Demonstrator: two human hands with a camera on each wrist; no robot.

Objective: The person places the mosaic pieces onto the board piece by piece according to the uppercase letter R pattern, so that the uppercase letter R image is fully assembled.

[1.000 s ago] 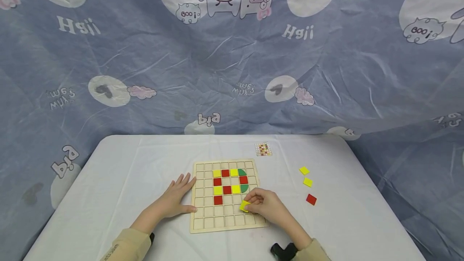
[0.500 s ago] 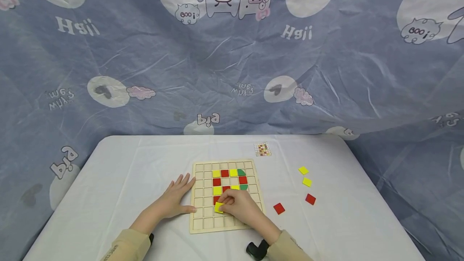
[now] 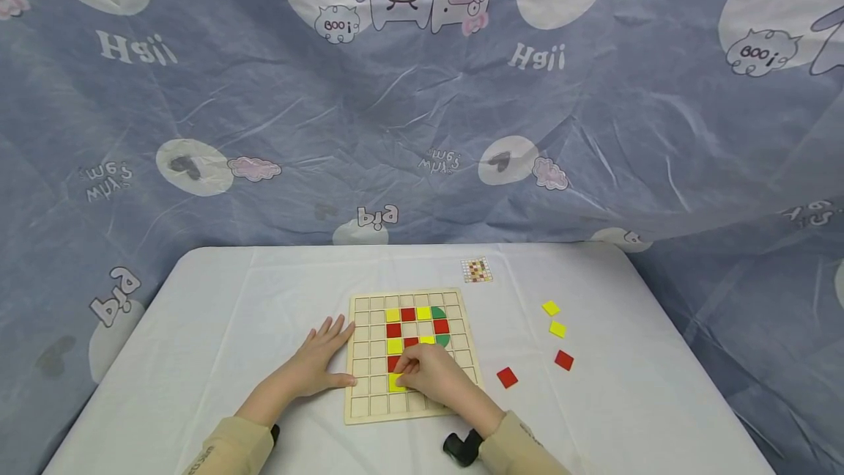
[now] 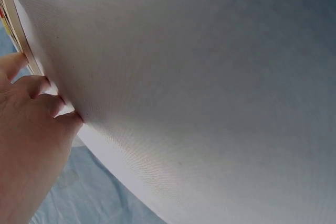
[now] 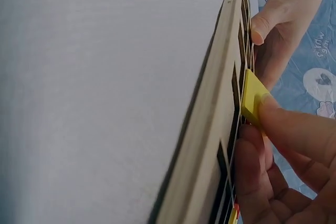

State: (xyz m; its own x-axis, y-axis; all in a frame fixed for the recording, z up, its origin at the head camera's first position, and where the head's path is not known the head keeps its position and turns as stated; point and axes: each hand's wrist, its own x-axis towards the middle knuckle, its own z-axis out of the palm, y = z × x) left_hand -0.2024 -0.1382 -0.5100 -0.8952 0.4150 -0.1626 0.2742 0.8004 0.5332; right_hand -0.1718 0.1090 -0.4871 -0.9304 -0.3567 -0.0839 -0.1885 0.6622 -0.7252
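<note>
A wooden grid board (image 3: 369, 407) lies on the table, with red, yellow and green tiles set in some of its cells. My right hand (image 3: 435, 374) pinches a yellow square tile (image 5: 253, 97) between thumb and fingers. In the right wrist view this tile sits at the grid surface, somewhat tilted. From the head it appears just below a red tile (image 3: 393, 363) in the left column of the pattern. My left hand (image 3: 318, 361) rests beside the board with fingers spread, thumb and a fingertip touching its left edge. The right hand hides part of the lower grid.
Right of the board lie two red tiles, the nearer red tile (image 3: 507, 377) and the farther red tile (image 3: 563, 360). Two yellow tiles, one a yellow tile (image 3: 557, 330), lie beyond them. A small pattern card (image 3: 477, 270) lies behind the board on the white tablecloth (image 3: 626, 402).
My right hand has moved left across the board with the yellow tile and lowered it into the left column. The nearer red tile, previously hidden, came into sight. The left hand stayed put.
</note>
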